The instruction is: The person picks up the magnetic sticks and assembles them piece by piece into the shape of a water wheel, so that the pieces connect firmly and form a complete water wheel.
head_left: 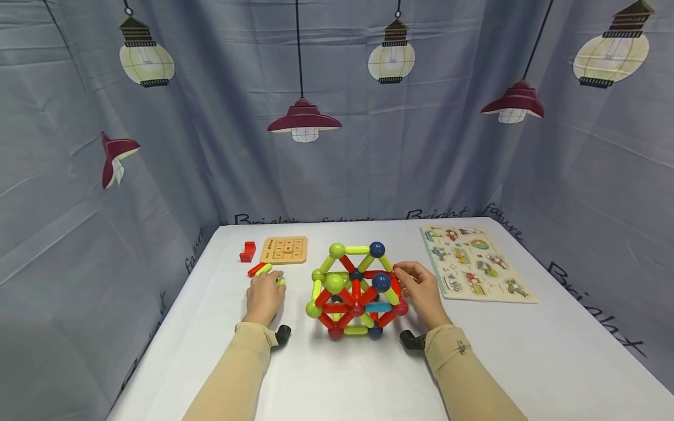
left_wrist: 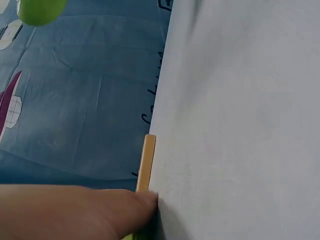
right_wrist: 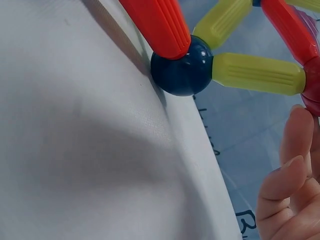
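A ball-and-stick magnetic structure [head_left: 356, 308] of red, yellow-green and blue parts stands mid-table. My right hand [head_left: 423, 292] holds it at its right side, fingertips on a red ball [right_wrist: 312, 80]. Close by in the right wrist view are a dark blue ball [right_wrist: 182, 67] and a yellow-green stick [right_wrist: 258, 73]. To the left of the structure, my left hand [head_left: 264, 297] reaches down with a yellow-green stick [head_left: 281, 282] between thumb and fingers. Its thumb [left_wrist: 120, 207] covers most of that stick in the left wrist view. Another yellow-green stick [head_left: 264, 269] and a red stick [head_left: 255, 269] lie just beyond the fingers.
A wooden number puzzle [head_left: 267, 251] lies behind the left hand, with a red block [head_left: 247, 252] beside it. At the right rear lies a picture puzzle board [head_left: 447, 257]. The white table [head_left: 347, 386] is bordered by a grey curtain [head_left: 347, 169] at the back and sides.
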{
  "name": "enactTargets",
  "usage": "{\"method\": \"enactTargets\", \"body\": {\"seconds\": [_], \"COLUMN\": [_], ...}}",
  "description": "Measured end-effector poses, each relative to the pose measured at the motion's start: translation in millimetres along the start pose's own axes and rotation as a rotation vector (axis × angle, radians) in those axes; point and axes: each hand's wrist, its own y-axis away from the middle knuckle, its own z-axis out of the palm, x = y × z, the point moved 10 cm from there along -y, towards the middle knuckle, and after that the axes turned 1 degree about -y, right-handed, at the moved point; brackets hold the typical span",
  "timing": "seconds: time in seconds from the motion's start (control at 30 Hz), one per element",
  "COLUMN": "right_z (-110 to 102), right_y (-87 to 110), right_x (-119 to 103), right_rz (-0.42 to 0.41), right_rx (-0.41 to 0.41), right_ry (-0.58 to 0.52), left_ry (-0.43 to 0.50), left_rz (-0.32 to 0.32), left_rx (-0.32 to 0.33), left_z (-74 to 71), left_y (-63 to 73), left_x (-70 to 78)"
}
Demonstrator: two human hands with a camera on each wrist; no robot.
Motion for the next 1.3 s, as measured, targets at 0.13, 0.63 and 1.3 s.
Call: {"method": "enactTargets", "body": {"seconds": [0.13,0.63,1.3], "right_z": [0,4,2], "right_y": [-1.2,-1.3,-2.6], "right_x": [-1,-2,-2], "right_rz": [-0.014,-0.024,-0.017], "right_rx": [-0.003,-0.02,-0.012], "right_ry": [-0.01,-0.026,-0.022], "left_ry": [0.088,0.777,0.9], "left_rz": [0.008,0.552,-0.014], "left_rx": [0.028,0.159,-0.198], "left_z": [-3.0,-105.8,-31.2], "left_y": [0.1,77.1,29.9], "left_x": [3.6,159.1,129.0]}}
